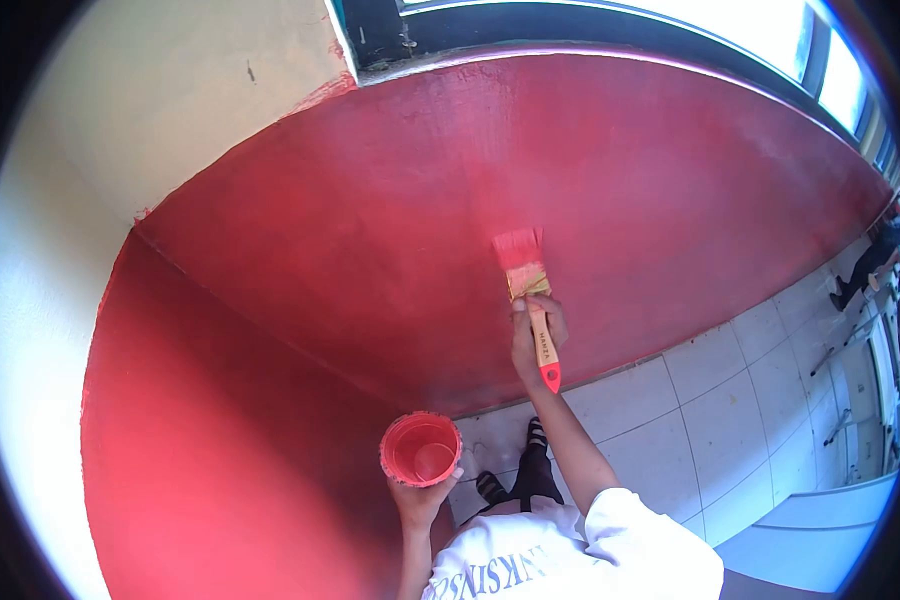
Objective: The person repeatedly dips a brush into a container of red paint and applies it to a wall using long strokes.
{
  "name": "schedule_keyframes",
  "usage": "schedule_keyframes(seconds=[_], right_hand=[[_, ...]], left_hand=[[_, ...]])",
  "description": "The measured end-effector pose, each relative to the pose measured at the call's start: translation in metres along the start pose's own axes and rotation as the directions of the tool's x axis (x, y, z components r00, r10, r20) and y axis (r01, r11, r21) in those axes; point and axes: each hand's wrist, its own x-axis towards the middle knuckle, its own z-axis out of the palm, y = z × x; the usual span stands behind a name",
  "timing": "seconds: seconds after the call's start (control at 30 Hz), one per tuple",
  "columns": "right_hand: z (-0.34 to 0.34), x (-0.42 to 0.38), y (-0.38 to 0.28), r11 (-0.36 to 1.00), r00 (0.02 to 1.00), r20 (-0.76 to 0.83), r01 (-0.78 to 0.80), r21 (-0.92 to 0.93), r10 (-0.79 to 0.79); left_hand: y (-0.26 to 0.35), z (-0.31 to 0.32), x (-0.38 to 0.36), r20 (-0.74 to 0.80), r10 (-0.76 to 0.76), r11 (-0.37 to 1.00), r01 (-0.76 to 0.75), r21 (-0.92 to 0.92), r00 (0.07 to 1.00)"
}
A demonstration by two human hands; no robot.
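While most of the view is just the red wall (pixel 590 190), painted up to a dark window frame (pixel 490 25) with a pale wall (pixel 120 110) on the left, the white tiled floor (pixel 730 420) shows at the lower right. Next down in size, the white shirt (pixel 560 560) sits at the bottom edge. The left hand (pixel 420 500) is wrapped around a red paint cup (pixel 421 449), held upright near the wall. The right hand (pixel 536 335) is clamped on the paintbrush (pixel 530 300) handle, red bristles pressed against the wall. Hands are well apart.
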Motion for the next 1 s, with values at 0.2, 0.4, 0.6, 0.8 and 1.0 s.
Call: schedule_keyframes(seconds=[0.2,0.4,0.6,0.8,1.0], right_hand=[[-0.011,-0.039,0.018,0.998,0.998,-0.053,-0.033,-0.05,0.03],[-0.047,-0.086,0.025,0.979,0.986,-0.038,-0.167,-0.12,0.164],[-0.063,0.001,-0.049,0.976,0.996,-0.024,-0.092,-0.2,0.089],[-0.029,0.155,-0.12,0.971,0.965,-0.124,0.237,0.02,-0.232],[-0.02,0.173,-0.099,0.976,0.975,-0.06,0.214,0.04,-0.212]], left_hand=[[0.007,-0.002,-0.001,0.024,-0.018,1.0,0.018,0.007,1.0],[0.002,-0.003,0.0,0.032,-0.03,1.0,0.03,-0.005,0.999],[0.013,0.008,0.005,0.012,0.039,0.999,-0.039,-0.004,0.999],[0.007,0.016,0.012,0.035,0.058,0.998,-0.057,-0.036,0.998],[0.011,0.023,0.016,0.056,0.025,0.999,-0.024,-0.022,0.998]])
